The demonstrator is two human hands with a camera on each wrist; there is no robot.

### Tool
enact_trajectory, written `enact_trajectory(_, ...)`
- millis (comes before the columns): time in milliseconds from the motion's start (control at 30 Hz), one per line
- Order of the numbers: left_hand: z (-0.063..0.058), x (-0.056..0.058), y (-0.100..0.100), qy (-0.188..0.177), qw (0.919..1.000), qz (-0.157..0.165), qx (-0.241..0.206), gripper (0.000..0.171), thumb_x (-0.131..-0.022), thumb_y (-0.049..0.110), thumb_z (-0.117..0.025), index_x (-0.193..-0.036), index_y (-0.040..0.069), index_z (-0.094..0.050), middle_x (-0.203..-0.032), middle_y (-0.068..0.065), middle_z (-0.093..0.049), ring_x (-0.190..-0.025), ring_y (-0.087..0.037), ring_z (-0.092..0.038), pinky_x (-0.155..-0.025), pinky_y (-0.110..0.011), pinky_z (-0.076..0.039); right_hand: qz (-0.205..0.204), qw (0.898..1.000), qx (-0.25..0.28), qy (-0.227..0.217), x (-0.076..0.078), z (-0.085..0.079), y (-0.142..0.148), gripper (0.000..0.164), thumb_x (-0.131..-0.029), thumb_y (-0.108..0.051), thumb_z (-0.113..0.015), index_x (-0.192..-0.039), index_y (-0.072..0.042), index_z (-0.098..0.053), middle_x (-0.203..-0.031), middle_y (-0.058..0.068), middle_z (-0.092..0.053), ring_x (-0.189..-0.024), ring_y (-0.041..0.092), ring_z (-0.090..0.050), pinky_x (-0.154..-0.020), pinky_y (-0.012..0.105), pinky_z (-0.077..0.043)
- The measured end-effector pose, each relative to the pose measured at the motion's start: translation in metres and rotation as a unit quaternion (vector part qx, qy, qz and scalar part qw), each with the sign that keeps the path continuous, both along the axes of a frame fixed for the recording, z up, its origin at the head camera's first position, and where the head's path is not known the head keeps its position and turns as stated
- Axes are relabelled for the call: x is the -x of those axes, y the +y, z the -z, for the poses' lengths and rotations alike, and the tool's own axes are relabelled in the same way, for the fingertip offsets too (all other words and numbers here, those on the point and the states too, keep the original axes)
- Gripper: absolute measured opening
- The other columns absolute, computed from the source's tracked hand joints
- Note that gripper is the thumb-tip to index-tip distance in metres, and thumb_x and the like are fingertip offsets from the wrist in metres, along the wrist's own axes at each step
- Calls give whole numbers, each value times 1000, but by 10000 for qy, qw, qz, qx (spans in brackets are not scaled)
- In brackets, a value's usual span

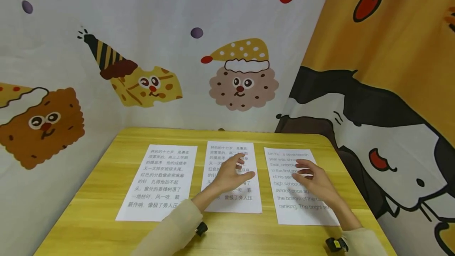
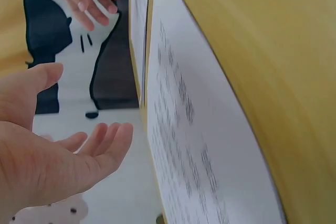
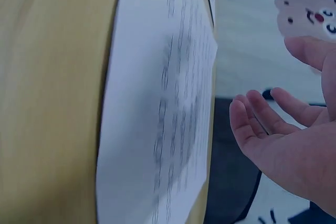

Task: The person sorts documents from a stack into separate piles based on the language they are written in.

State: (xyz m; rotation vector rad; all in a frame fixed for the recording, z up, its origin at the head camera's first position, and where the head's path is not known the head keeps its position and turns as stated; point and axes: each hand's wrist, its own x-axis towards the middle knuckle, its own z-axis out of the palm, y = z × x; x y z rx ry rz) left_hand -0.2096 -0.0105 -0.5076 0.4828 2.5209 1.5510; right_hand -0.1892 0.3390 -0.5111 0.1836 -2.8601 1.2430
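My left hand hovers above the middle sheet of printed paper, fingers loosely bent and thumb held apart, with nothing between them. Over the right-hand sheet, printed in English, hangs my right hand, likewise relaxed and holding nothing. Both wrist views show a gap between hand and paper: the left hand is clear of its sheet, and the right hand of its own. A third sheet, with Chinese characters, lies flat at the left.
All three sheets lie side by side on a yellow wood-grain table. Behind it hangs a white curtain with cartoon biscuits and cheese, and an orange patterned curtain hangs at the right. A black wrist device sits by the right sleeve.
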Motion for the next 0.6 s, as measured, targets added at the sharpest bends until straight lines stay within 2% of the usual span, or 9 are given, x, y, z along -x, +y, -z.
enact_trajectory(167, 0, 0, -26, 129, 9997, -161, 145, 83, -100, 39, -84, -168, 9, -48, -153, -23, -65, -138, -43, -67, -110, -58, -62, -266, 9993, 272, -35, 4, 0, -22, 64, -107, -29, -81, -161, -6, -56, -151, 25, -68, -129, 38, -72, -101, 21, -61)
enact_trajectory(433, 4, -4, -68, 259, 9982, -430, 341, 87, -98, 34, -87, -169, 5, -46, -155, -26, -62, -138, -47, -65, -110, -61, -61, -636, 9961, 593, -142, 8, 4, -52, 62, -106, -27, -82, -159, -6, -58, -154, 25, -67, -130, 40, -73, -103, 33, -66)
enact_trajectory(600, 10, -7, -89, 229, 9969, -600, 458, 88, -98, 33, -87, -169, 3, -46, -155, -27, -62, -137, -48, -66, -109, -62, -61, -831, 9932, 755, -317, 11, 5, -66, 64, -106, -25, -82, -159, -1, -57, -157, 26, -65, -132, 40, -72, -106, 41, -66)
